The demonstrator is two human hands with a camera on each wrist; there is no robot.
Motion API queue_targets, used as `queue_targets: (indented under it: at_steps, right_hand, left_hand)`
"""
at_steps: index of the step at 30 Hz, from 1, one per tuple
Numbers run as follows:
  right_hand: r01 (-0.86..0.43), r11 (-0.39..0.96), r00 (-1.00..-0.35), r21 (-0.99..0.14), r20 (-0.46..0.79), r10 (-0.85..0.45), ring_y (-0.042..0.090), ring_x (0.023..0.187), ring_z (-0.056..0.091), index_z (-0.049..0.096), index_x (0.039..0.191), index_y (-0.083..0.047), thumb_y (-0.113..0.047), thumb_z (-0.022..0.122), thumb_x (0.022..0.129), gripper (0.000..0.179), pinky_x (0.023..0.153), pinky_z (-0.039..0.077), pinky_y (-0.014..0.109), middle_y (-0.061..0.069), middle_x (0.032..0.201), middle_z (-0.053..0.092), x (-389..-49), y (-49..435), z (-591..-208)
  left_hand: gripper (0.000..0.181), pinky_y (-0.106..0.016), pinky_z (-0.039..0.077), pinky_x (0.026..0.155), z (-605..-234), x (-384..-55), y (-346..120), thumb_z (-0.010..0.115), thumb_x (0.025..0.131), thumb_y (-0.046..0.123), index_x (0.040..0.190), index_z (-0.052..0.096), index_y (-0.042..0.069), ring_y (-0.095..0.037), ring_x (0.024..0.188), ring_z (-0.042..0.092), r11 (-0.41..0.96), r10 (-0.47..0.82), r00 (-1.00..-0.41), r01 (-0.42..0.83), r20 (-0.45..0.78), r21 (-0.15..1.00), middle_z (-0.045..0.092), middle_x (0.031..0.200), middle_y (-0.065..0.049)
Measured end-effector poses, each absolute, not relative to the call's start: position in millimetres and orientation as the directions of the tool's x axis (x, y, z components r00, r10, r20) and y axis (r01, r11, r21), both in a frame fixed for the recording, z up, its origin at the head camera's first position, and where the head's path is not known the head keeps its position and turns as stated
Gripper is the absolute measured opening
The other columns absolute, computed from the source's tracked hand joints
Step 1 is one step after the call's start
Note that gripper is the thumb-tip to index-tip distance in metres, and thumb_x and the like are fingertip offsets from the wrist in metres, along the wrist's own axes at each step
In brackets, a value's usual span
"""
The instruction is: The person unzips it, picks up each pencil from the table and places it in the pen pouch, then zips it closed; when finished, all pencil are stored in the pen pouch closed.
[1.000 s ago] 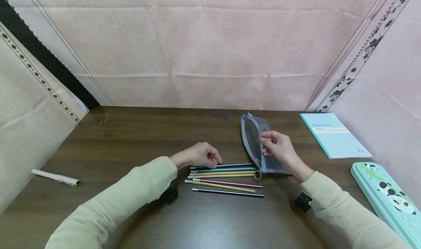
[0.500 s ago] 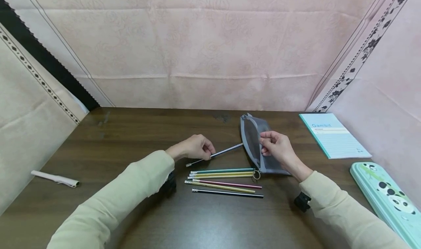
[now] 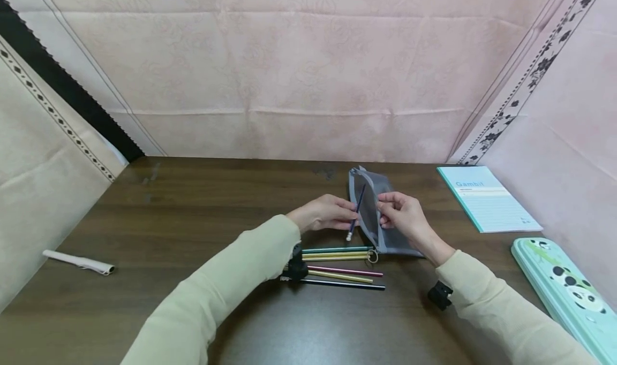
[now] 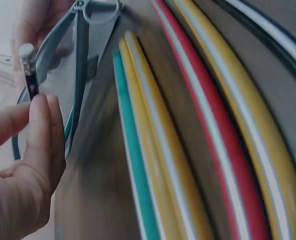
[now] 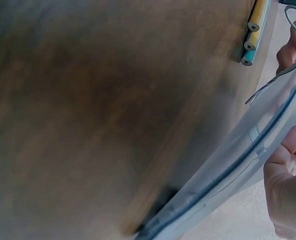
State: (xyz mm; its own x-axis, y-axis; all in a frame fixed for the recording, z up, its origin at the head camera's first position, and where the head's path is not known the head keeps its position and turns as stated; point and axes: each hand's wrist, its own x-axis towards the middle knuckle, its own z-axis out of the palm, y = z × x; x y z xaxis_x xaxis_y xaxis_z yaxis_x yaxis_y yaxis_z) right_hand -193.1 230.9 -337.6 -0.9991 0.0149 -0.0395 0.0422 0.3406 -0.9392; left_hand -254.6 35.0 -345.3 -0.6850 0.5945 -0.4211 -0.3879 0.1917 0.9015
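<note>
A dark blue pencil with a white eraser (image 3: 354, 215), pinched in the left hand (image 3: 324, 213), slants into the mouth of the grey mesh zip pouch (image 3: 385, 231), whose edge the right hand (image 3: 402, 215) grips. Just before the pouch, coloured pencils (image 3: 337, 263) lie on the dark wooden counter (image 3: 193, 204).

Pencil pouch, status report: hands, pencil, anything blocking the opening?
Left hand pinches dark pencil, tip at pouch mouth. Right hand holds grey mesh pouch open by its edge. Five pencils on table beside it; opening unobstructed.
</note>
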Motion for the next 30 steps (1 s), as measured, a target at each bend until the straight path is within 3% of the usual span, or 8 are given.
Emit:
queue_targets:
  at_steps: [10, 16, 23, 30]
  right_hand:
    - [0.031, 0.304, -0.999, -0.952, -0.033, 0.0, 0.002, 0.058, 0.056, 0.048, 0.121, 0.012, -0.006, 0.051, 0.096, 0.031, 0.057, 0.053, 0.017, -0.001, 0.075, 0.057, -196, 231, -341]
    - [0.039, 0.304, -0.999, -0.952, -0.04, 0.003, 0.003, 0.058, 0.056, 0.048, 0.121, 0.012, -0.007, 0.052, 0.096, 0.032, 0.058, 0.053, 0.018, -0.002, 0.075, 0.058, -195, 231, -341]
    - [0.046, 0.296, -0.999, -0.954, -0.045, 0.012, 0.003, 0.058, 0.056, 0.048, 0.122, 0.012, -0.006, 0.053, 0.095, 0.033, 0.057, 0.054, 0.019, -0.003, 0.073, 0.058, -196, 233, -340]
    - [0.046, 0.301, -0.999, -0.953, -0.044, 0.012, 0.004, 0.058, 0.057, 0.049, 0.122, 0.012, -0.007, 0.054, 0.095, 0.033, 0.058, 0.054, 0.02, 0.0, 0.076, 0.059, -194, 236, -339]
  left_hand:
    - [0.047, -0.032, 0.051, 0.09, -348, -247, 73, 0.057, 0.091, -0.001, 0.136, 0.043, -0.005, -0.03, 0.111, 0.06, 0.083, 0.502, -0.767, -0.416, -0.398, 0.906, 0.057, 0.122, -0.022]
    - [0.046, -0.033, 0.05, 0.092, -345, -243, 69, 0.055, 0.093, 0.0, 0.137, 0.042, -0.005, -0.03, 0.114, 0.058, 0.081, 0.521, -0.771, -0.381, -0.365, 0.921, 0.057, 0.123, -0.023]
    - [0.04, -0.033, 0.052, 0.088, -340, -244, 23, 0.06, 0.092, 0.009, 0.13, 0.052, 0.0, -0.026, 0.108, 0.062, 0.285, 0.631, -0.707, -0.171, -0.319, 0.943, 0.061, 0.118, -0.017]
    - [0.028, -0.031, 0.055, 0.082, -347, -238, -25, 0.067, 0.088, 0.013, 0.114, 0.064, 0.006, -0.014, 0.093, 0.063, 0.504, 0.66, -0.662, 0.039, -0.355, 0.863, 0.067, 0.102, -0.005]
